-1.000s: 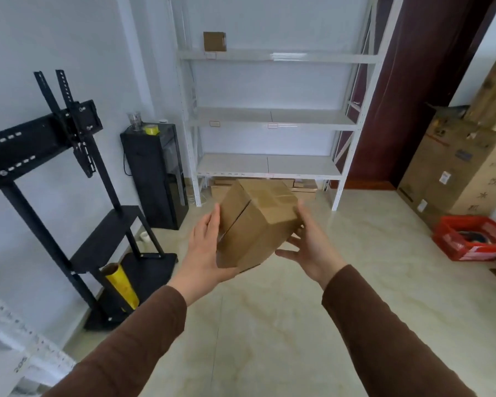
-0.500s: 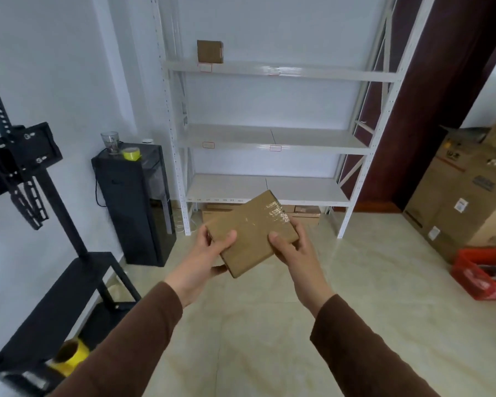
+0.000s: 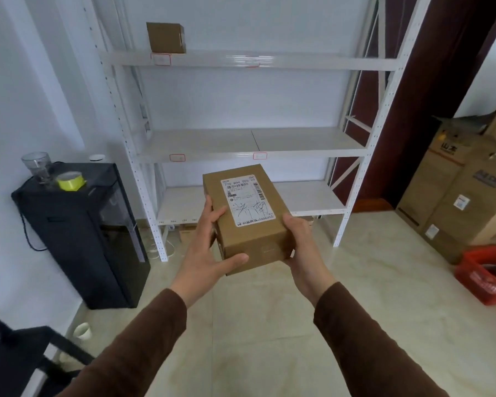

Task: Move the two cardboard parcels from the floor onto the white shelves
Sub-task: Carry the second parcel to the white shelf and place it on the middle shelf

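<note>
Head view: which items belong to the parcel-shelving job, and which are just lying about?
Part of the job:
- labelled parcel, held in left hand and right hand
- white shelves
- small parcel on the top shelf

Just lying about:
- black cabinet with yellow tape roll and glass jar
- large cartons
- red crate

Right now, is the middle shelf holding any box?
No. The middle shelf is bare; one small box sits on the top shelf, another parcel is in hand.
</note>
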The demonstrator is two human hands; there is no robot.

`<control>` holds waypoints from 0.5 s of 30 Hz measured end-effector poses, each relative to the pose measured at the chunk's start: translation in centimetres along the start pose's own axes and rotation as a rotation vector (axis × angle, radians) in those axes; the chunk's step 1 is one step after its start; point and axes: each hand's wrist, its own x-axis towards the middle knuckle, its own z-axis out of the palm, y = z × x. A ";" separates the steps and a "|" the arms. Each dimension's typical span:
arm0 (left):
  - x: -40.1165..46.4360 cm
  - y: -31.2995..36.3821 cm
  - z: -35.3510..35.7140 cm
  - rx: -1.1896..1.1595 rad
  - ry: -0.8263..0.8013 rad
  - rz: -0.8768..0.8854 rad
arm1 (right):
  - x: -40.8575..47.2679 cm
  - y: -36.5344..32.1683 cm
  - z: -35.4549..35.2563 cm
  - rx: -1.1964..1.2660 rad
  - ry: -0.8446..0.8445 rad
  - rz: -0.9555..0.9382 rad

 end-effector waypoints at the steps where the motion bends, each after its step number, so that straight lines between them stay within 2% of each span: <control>1: 2.3 -0.4 0.1 -0.039 -0.008 -0.011 | 2.5 0.0 0.3 0.027 0.019 0.002; 5: 10.7 -2.0 -0.2 -0.187 0.023 -0.047 | 11.8 0.1 2.5 0.085 0.037 -0.017; 10: 18.9 -5.6 -2.7 -0.334 0.261 -0.300 | 21.4 1.6 6.8 0.130 0.055 -0.016; 13: 23.7 -8.9 -4.9 -0.385 0.311 -0.441 | 27.3 3.2 9.7 0.123 0.067 0.032; 15: 27.2 -11.0 -6.4 -0.430 0.316 -0.468 | 31.3 4.2 11.8 0.101 0.064 0.059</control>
